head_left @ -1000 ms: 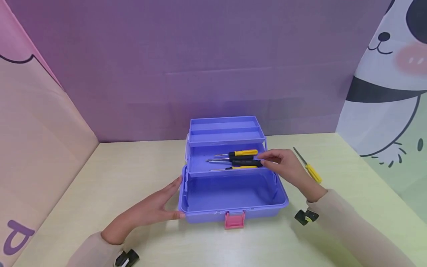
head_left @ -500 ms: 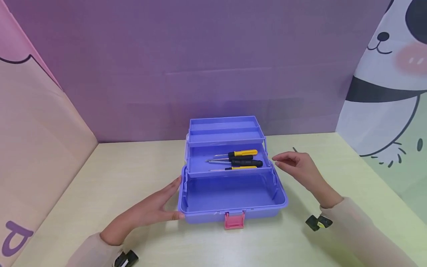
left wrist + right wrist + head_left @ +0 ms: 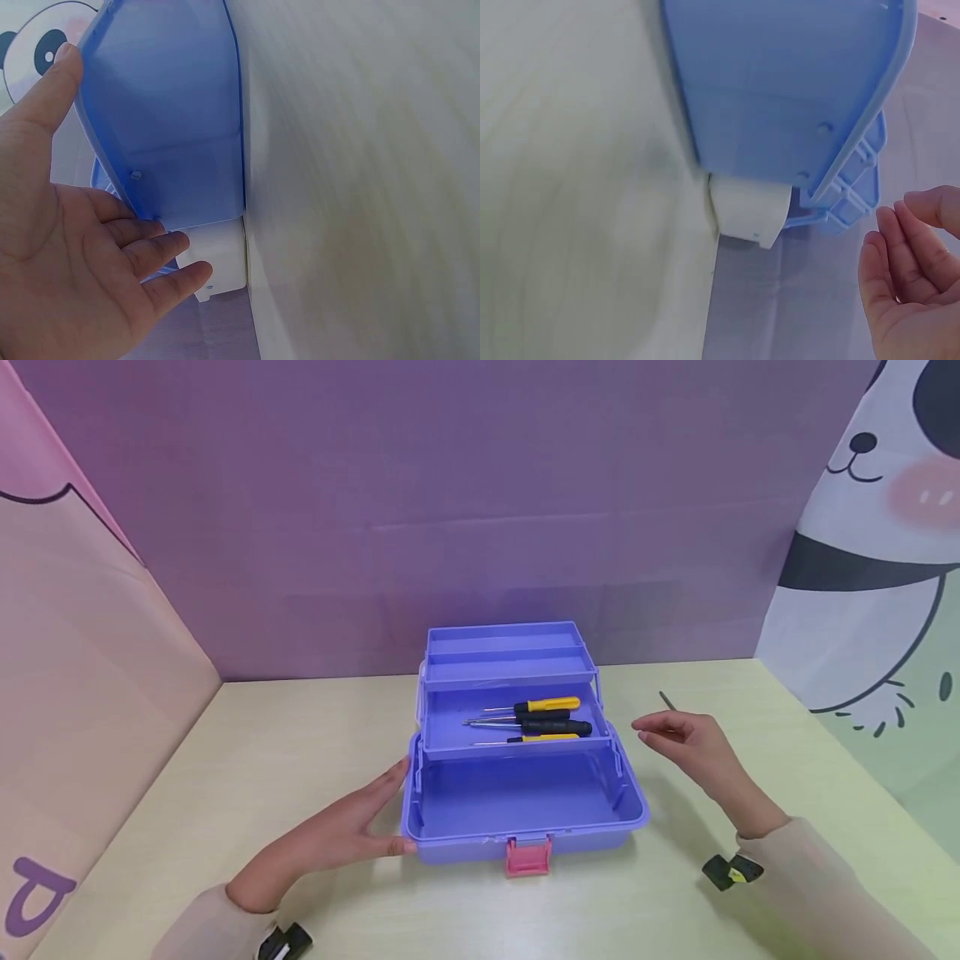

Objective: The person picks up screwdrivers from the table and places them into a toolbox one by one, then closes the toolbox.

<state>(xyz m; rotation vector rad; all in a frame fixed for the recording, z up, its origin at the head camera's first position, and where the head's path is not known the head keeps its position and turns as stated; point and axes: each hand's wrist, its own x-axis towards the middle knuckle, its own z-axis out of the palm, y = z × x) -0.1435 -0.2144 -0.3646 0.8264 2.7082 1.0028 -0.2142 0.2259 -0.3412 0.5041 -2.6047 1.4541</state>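
A purple-blue toolbox [image 3: 525, 852] stands with its tiers spread out and its pink latch [image 3: 528, 857] facing the front. Several screwdrivers with yellow or black handles, one a black-handled screwdriver [image 3: 557, 727], lie side by side in the middle tray [image 3: 450, 739]. My left hand [image 3: 337, 835] rests against the box's left side, thumb at the front corner and fingers spread. To the right of the box my right hand [image 3: 693, 747] hovers, fingers loosely bent and holding nothing. Behind it shows the metal shaft of another screwdriver [image 3: 667, 700]; its handle is hidden by the hand.
The box's upper tray [image 3: 506, 672] and deep lower compartment [image 3: 517, 793] hold nothing visible. A pale wooden table [image 3: 315, 735] bears the box. A purple backdrop [image 3: 480, 510] rises behind, with printed panels at both sides.
My right hand has drawn away from the screwdrivers in the tray, moving right and slightly toward me, and now covers the handle of the screwdriver on the table. The left hand stays put.
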